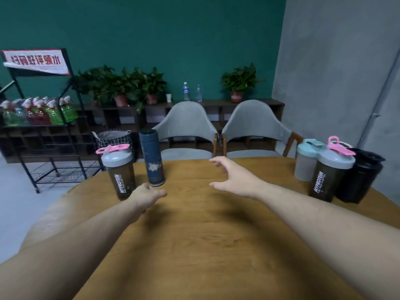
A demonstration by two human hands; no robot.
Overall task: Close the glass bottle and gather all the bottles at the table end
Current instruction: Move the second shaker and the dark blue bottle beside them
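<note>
On the wooden table (pixel 194 234), far left, stands a dark shaker bottle (pixel 121 172) with a grey lid and pink flip cap. Beside it rises a tall dark blue flask (pixel 152 158) with a flower print, its cap on. My left hand (pixel 147 194) hovers just in front of these two, fingers loosely curled, holding nothing. My right hand (pixel 233 177) is stretched over the table's middle, fingers spread wide, empty. At the far right stand three shakers together: a pale one with a teal lid (pixel 306 160), a dark one with a pink cap (pixel 330 174), and a black one (pixel 360 176).
Two grey chairs (pixel 186 126) (pixel 255 126) face the table's far edge. A black wire rack (pixel 39 118) with coloured bottles stands at the left. Potted plants (pixel 121 85) and two water bottles (pixel 186 91) line a low shelf against the green wall.
</note>
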